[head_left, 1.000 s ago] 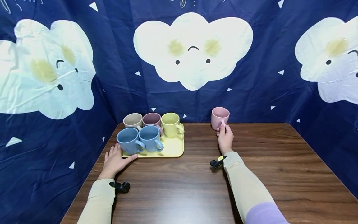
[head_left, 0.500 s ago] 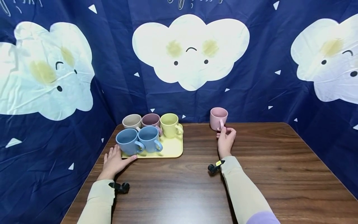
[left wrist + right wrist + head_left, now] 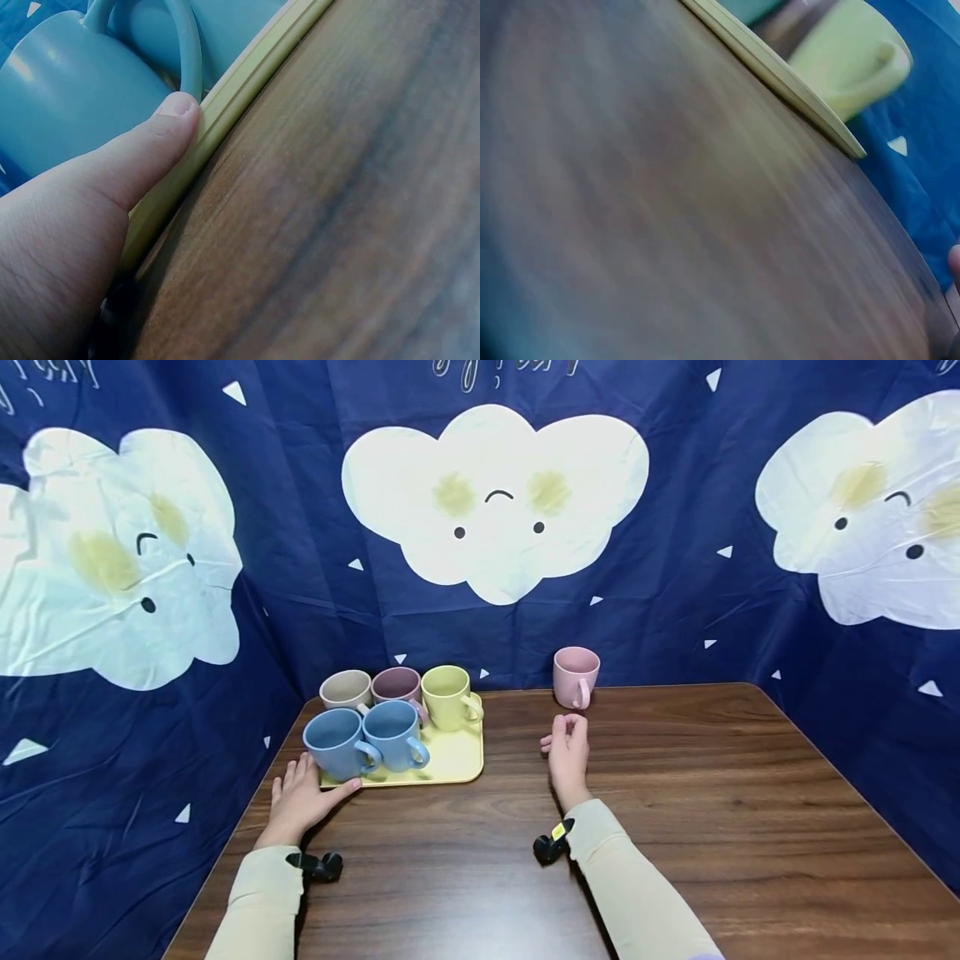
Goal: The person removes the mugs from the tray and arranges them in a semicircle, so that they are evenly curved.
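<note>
My left hand rests at the front left corner of a yellow tray, fingers spread along its side. In the left wrist view the thumb lies along the tray's rim, beside a blue mug. My right hand, fingers loosely bent and holding nothing, is over the table in front of a pink mug. That mug stands upright at the back edge, its handle toward me. Only a sliver of right-hand fingertip shows at the edge of the right wrist view.
On the tray stand two blue mugs, a beige mug, a purple mug and a yellow-green mug, all upright. The wooden table ends at a blue curtain printed with clouds.
My right hand has let go of the pink mug's handle and drawn back toward me and left. The pink mug stays at the back edge. My left hand stays at the tray.
</note>
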